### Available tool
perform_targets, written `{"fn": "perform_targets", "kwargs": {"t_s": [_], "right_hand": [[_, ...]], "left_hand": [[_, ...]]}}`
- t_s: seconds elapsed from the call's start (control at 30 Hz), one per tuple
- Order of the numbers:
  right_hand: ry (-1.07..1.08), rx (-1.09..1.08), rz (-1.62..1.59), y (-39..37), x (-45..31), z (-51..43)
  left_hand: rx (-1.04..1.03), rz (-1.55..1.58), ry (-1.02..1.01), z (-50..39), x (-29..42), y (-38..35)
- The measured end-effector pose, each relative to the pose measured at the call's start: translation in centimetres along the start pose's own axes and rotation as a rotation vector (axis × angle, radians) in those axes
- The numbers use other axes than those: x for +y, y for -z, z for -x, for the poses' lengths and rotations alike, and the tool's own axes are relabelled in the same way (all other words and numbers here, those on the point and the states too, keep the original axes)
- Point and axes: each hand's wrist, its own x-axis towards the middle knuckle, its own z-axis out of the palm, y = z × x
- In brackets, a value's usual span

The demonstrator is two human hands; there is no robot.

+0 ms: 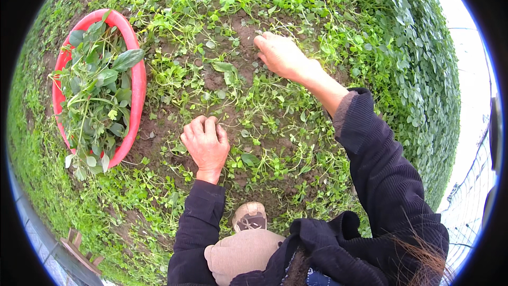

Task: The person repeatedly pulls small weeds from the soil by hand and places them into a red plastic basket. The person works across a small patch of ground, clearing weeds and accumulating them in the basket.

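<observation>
My left hand [206, 143] is low over the soil at the picture's middle, its fingers curled down among small green plants [254, 115]; the fingertips are hidden. Further up and to the right, my right hand [278, 53] reaches to a bare patch of soil [244, 33], thumb and fingers drawn together at the ground. Whether either hand grips a plant cannot be made out. To the left of both hands stands a red plastic basin [139, 83], heaped with picked leafy greens [99, 87], some leaves hanging over its rim.
Dense taller leafy plants [420, 63] line the right side. Below, my shoe [250, 216] and knee in light corduroy trousers [244, 252] are near my left forearm. A small wooden stool [81, 252] lies at the lower left by a paved edge. Wire netting [466, 202] shows at the right.
</observation>
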Motion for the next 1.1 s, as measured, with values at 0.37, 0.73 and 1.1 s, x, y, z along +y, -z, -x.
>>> {"fn": "perform_targets", "kwargs": {"t_s": [0.37,0.73,1.1], "right_hand": [[-0.187,0.111,-0.279,0.0,-1.5,-2.2],[-0.161,0.204,-0.358,-2.3,-1.4,-3.0],[0.008,0.665,-1.090,7.6,-18.4,-8.4]], "left_hand": [[-0.001,0.008,-0.002,0.0,-0.1,-0.1],[-0.005,0.005,-0.002,0.0,-0.2,0.0],[0.027,-0.062,-0.022,0.0,-0.2,-0.5]]}}
